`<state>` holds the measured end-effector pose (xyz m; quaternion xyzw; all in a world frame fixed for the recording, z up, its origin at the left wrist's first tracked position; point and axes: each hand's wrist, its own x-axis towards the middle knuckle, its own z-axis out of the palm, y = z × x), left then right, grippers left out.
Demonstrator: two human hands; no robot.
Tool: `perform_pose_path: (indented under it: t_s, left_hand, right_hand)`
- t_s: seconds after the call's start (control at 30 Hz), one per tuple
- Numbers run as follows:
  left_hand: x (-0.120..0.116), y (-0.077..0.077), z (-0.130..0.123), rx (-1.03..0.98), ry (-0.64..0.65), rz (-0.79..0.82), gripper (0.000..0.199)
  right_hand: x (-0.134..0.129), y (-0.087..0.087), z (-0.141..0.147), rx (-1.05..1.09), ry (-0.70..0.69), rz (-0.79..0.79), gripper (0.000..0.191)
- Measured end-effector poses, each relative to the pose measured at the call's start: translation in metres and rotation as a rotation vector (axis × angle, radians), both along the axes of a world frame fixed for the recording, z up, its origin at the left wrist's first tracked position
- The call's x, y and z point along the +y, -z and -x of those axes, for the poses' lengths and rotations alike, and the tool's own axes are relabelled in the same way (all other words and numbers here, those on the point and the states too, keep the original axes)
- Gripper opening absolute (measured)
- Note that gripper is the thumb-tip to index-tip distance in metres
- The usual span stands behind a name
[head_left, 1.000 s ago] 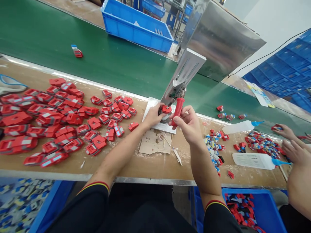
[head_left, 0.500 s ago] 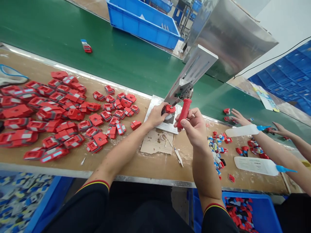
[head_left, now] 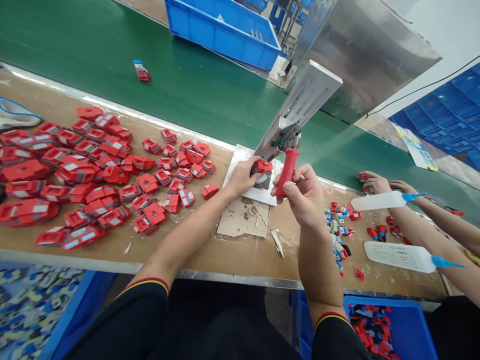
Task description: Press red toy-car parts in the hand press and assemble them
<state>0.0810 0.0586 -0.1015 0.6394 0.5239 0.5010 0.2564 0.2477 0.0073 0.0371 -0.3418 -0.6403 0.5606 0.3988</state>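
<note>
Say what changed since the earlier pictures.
The small red-and-blue plastic piece has travelled right along the green belt, towards the blue plastic crate. A co-worker's hand has reached left onto the belt. The ribbed red handle has shifted slightly right, away from the small red block. The right hand stays on the handle, the left hand on the block.

Between the red pile (head_left: 80, 170) and the metal press (head_left: 300, 107), a hand could come in low over the brown tabletop (head_left: 210, 250), where only a few small bits lie (the cardboard scrap (head_left: 240, 220) is flat). On the right, two bottles (head_left: 399, 255) and a co-worker's arms (head_left: 416, 225) block the way, and the gap behind the press seems narrow, though its depth is hard to judge.
</note>
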Motion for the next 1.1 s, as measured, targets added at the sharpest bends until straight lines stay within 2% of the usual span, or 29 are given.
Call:
perform_pose_path:
  t_s: [0.1,0.23,0.47,0.53,0.7,0.77,1.1]
  left_hand:
    - [0.0,-0.001,0.0,0.009,0.0,-0.004,0.046]
    - [-0.001,-0.002,0.0,0.031,-0.009,0.002,0.045]
    - [0.0,0.0,0.001,0.015,0.001,-0.002,0.046]
    - [0.0,0.001,0.001,0.011,0.01,0.003,0.045]
    - [0.001,0.005,0.001,0.045,-0.009,0.02,0.042]
    - [0.001,0.005,0.002,0.052,-0.011,0.027,0.042]
    - [-0.002,-0.002,0.003,-0.012,0.044,0.011,0.046]
  right_hand:
    - [0.0,-0.002,0.0,0.037,-0.014,0.004,0.057]
    - [0.001,0.005,0.002,0.05,-0.004,0.017,0.059]
    - [0.001,0.007,0.0,-0.073,-0.012,0.011,0.062]
    - [0.004,0.016,0.0,-0.114,-0.01,0.02,0.061]
    - [0.024,0.052,0.007,-0.182,0.074,-0.009,0.061]
    - [0.03,0.06,0.009,-0.175,0.087,-0.014,0.062]
    - [0.026,0.061,0.009,-0.148,0.106,-0.026,0.058]
